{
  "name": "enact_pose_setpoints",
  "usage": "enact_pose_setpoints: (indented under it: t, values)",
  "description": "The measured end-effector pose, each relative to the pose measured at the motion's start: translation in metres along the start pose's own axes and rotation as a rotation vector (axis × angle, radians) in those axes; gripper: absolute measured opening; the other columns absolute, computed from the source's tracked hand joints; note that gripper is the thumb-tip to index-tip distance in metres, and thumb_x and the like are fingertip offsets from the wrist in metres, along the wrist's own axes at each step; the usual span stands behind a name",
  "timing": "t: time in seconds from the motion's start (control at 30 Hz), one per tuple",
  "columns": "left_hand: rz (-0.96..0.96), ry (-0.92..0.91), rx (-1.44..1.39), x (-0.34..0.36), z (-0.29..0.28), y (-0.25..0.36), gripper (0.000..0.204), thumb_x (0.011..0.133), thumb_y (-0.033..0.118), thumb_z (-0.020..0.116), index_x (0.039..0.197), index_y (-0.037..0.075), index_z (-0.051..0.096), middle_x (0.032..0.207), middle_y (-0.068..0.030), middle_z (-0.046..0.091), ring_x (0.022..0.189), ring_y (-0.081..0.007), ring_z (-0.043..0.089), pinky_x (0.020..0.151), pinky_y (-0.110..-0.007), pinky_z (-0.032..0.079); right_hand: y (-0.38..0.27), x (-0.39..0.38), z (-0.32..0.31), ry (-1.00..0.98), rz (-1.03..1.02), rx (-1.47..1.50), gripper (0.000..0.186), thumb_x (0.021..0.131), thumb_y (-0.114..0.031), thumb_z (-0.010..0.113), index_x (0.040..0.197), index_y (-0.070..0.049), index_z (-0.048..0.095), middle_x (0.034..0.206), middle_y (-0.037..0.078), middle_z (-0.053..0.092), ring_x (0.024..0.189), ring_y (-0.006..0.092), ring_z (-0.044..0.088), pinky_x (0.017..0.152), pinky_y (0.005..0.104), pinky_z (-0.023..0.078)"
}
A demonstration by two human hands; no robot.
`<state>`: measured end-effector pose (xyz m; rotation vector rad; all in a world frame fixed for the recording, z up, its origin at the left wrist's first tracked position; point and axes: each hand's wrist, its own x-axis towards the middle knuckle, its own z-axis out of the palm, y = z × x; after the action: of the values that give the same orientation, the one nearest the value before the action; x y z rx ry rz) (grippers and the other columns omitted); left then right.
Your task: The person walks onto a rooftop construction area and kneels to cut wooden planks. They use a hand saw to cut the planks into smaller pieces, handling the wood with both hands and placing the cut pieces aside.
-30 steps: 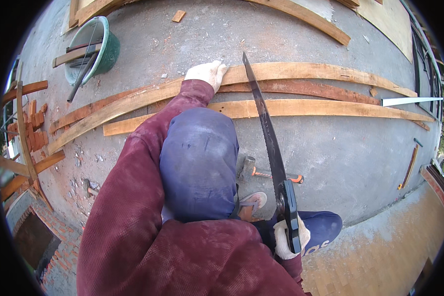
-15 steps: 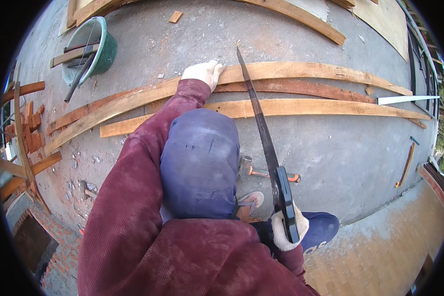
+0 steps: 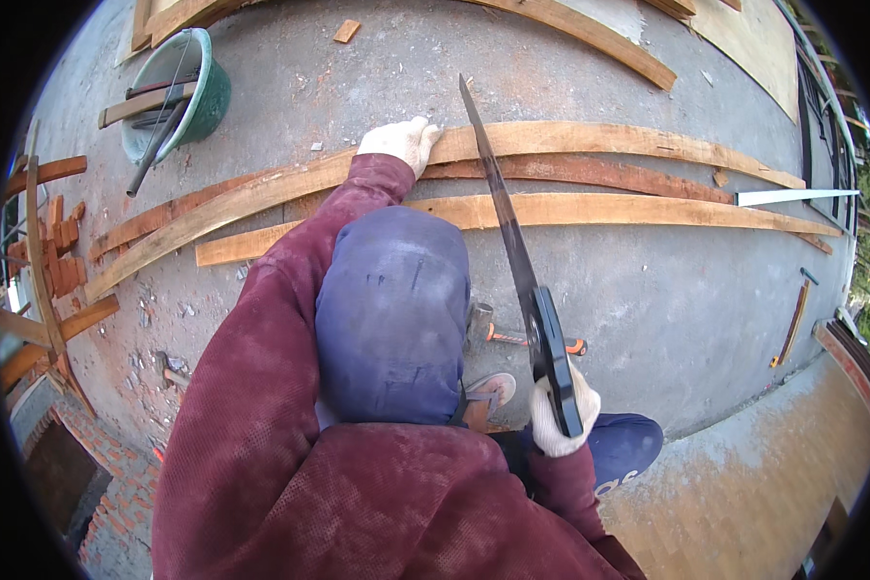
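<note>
My left hand [image 3: 401, 143], in a white glove, grips the far edge of a long light wooden plank [image 3: 599, 138], its fingers curled over the wood. My right hand [image 3: 572, 418], gloved too, is closed round the black handle of a handsaw [image 3: 507, 220]. The long dark blade points away from me and passes over the plank just right of my left hand, its tip beyond the far edge. Whether the teeth touch the wood, I cannot tell. Beneath the blade also run a reddish plank [image 3: 590, 171] and a nearer light plank [image 3: 648, 210].
A hammer with an orange handle [image 3: 508, 335] lies by my foot. At the far left, a green bucket [image 3: 215, 101] holds tools. Broken red bricks [image 3: 65, 253] and timber lie at the left. A try square [image 3: 793, 324] rests at the right.
My right hand and the saw have shifted slightly forward, away from me, and the blade tip reaches a little farther past the plank. My left hand stays on the plank.
</note>
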<state>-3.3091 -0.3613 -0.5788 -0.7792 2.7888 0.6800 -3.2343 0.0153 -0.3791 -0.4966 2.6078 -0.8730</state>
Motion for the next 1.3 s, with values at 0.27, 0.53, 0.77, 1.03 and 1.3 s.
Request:
enact_pose_setpoints:
  t: [0.27,0.53,0.77,1.03,1.3]
  values:
    - [0.034,0.020,-0.006,0.000,-0.009,0.004,0.045,0.110,0.047,0.042,0.119,0.014,0.071,0.111,-0.0176,0.076,0.104,-0.0406,0.072,0.092,-0.050,0.057,0.013,-0.020,0.001,0.011,0.018,0.069,0.053,0.084,0.001,0.066,0.137,0.002,0.067,0.104,0.020,0.079,0.088,0.0278,0.080,0.077,0.0349,0.061]
    - [0.022,0.038,0.001,-0.001,-0.001,0.003,0.046,0.110,0.047,0.042,0.118,0.013,0.071,0.112,-0.0182,0.076,0.105,-0.0395,0.072,0.094,-0.050,0.056,0.023,0.069,0.060,0.075,-0.026,0.324,0.022,0.091,-0.005,0.069,0.111,0.003,0.074,0.077,0.017,0.073,0.065,0.0216,0.072,0.063,0.0345,0.055]
    - [0.091,0.174,-0.068,-0.005,-0.003,0.004,0.042,0.109,0.046,0.044,0.115,0.015,0.071,0.109,-0.0188,0.076,0.104,-0.0412,0.072,0.092,-0.051,0.056,0.021,-0.040,-0.004,0.099,-0.050,0.067,0.024,0.086,-0.007,0.071,0.109,0.002,0.075,0.082,0.016,0.076,0.073,0.0273,0.078,0.069,0.0364,0.060]
    - [0.083,0.060,0.004,0.004,-0.005,0.001,0.045,0.109,0.047,0.041,0.118,0.013,0.070,0.111,-0.0187,0.076,0.105,-0.0405,0.072,0.093,-0.051,0.056,0.038,0.086,0.074,0.108,-0.108,0.382,0.018,0.087,-0.003,0.072,0.104,0.003,0.072,0.075,0.007,0.071,0.062,0.0176,0.065,0.063,0.0325,0.054]
    - [-0.006,-0.018,0.023,0.009,-0.002,0.001,0.043,0.109,0.047,0.044,0.114,0.014,0.071,0.107,-0.0184,0.076,0.104,-0.0412,0.071,0.092,-0.051,0.055,-0.010,-0.033,-0.018,0.018,0.080,0.160,0.036,0.086,-0.003,0.068,0.121,0.003,0.075,0.098,0.019,0.080,0.086,0.0232,0.080,0.077,0.0330,0.061]
